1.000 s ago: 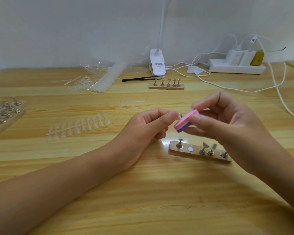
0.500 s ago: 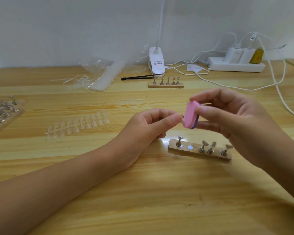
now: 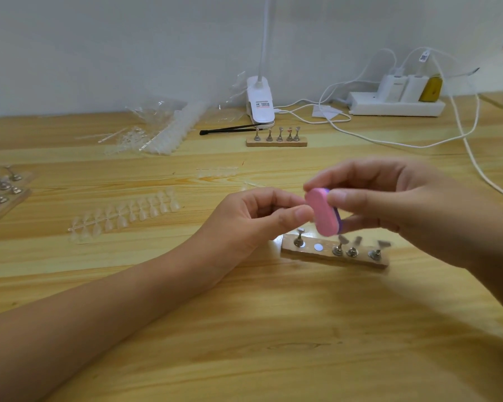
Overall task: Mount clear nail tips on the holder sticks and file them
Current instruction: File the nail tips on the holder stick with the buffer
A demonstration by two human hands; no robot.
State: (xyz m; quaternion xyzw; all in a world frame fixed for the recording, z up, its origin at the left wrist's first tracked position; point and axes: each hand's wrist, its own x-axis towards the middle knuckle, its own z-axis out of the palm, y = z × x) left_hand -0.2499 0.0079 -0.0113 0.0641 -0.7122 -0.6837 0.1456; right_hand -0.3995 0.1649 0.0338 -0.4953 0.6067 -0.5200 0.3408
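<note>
My right hand (image 3: 413, 210) grips a pink and purple nail file block (image 3: 321, 211) between thumb and fingers, its pink face turned toward me. My left hand (image 3: 253, 221) pinches something small between thumb and forefinger right against the block; the block and fingers hide it. Below both hands lies a wooden holder base (image 3: 331, 253) with several metal holder sticks standing on it and one bare round magnet spot (image 3: 318, 247). Clear tips sit on the three right-hand sticks.
A strip of clear nail tips (image 3: 122, 214) lies to the left. More holder bases sit at the left edge (image 3: 0, 192) and at the back (image 3: 276, 139) beside black tweezers (image 3: 230, 129), a clip lamp (image 3: 260, 103), tip bags (image 3: 163, 126) and a power strip (image 3: 395, 107) with white cables.
My right hand has turned the file block from lying edge-on to showing its pink face and brought it lower against my left fingertips. My left hand has stayed in place.
</note>
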